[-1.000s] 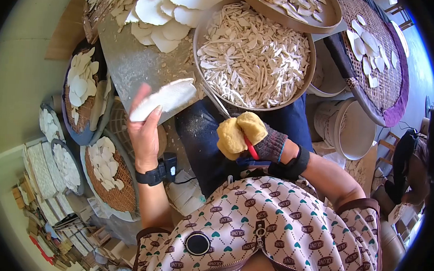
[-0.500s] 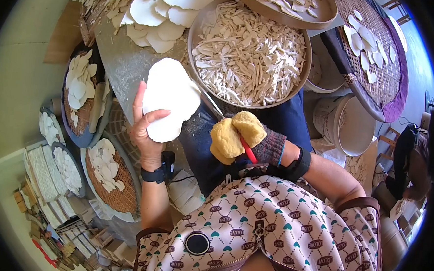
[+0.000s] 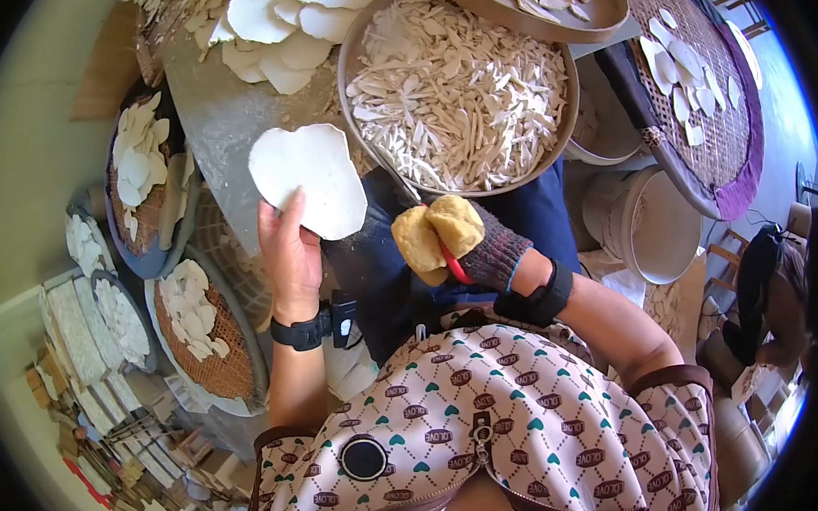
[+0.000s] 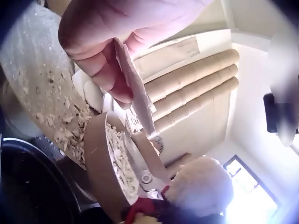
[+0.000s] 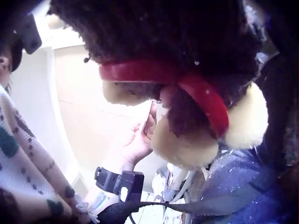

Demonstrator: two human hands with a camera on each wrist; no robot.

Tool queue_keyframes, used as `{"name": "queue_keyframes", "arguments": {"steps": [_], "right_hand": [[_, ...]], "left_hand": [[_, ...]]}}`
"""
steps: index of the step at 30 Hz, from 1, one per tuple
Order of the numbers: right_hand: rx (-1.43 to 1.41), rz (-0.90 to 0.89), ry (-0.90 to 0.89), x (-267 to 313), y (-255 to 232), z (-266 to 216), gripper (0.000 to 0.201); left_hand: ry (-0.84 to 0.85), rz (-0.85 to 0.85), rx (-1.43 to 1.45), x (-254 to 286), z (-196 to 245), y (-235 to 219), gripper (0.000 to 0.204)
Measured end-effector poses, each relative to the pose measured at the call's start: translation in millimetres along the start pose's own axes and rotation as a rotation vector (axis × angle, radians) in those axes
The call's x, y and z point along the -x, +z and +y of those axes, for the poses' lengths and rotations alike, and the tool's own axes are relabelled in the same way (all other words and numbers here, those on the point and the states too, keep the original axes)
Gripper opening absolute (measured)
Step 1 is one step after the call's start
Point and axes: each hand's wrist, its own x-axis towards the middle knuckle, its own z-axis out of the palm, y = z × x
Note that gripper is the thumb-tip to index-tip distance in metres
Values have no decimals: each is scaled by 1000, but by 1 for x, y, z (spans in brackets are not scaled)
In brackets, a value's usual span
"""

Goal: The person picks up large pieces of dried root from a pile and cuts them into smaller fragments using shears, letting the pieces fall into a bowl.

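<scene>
A flat white slice [image 3: 309, 178] is pinched at its lower edge by my bare left hand [image 3: 292, 254], thumb on its upper face. In the left wrist view that slice [image 4: 135, 91] shows edge-on between thumb and curled fingers of the left hand [image 4: 107, 42]. My right hand [image 3: 497, 249], in a dark knit glove with yellow pads [image 3: 438, 234], grips red-handled scissors [image 3: 454, 265], their blades apart from the slice. The right wrist view shows the gloved hand [image 5: 163, 37] with its fingers in the red handles [image 5: 205, 102].
A round pan [image 3: 342, 76] full of white strips lies beyond the hands, overlapped by another pan [image 3: 532, 23]. White slices [image 3: 264, 17] are piled on the grey table [image 3: 204, 115]. Buckets [image 3: 646, 226] and a woven tray [image 3: 725, 147] stand right; more trays [image 3: 223, 361] are left.
The slice has turned from nearly edge-on to face-up, then rotated and tilted in my left hand. My right hand keeps its grip on the scissors and has moved slightly.
</scene>
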Motion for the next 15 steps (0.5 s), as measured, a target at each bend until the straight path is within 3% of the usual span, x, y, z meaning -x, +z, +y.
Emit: {"name": "queue_keyframes", "arguments": {"steps": [1, 2, 9, 12, 15], "right_hand": [[313, 0, -196, -4, 2, -4, 24], [218, 79, -233, -9, 7, -5, 26], [398, 199, -262, -7, 16, 12, 19], [444, 146, -207, -3, 13, 15, 21], [313, 107, -97, 4, 15, 22, 24]], "left_hand": [[-11, -26, -15, 2, -2, 3, 36], [-19, -52, -30, 4, -3, 5, 37], [-65, -106, -177, 21, -8, 14, 46], [-37, -128, -229, 23, -11, 14, 47], [-58, -171, -237, 19, -10, 9, 51]]}}
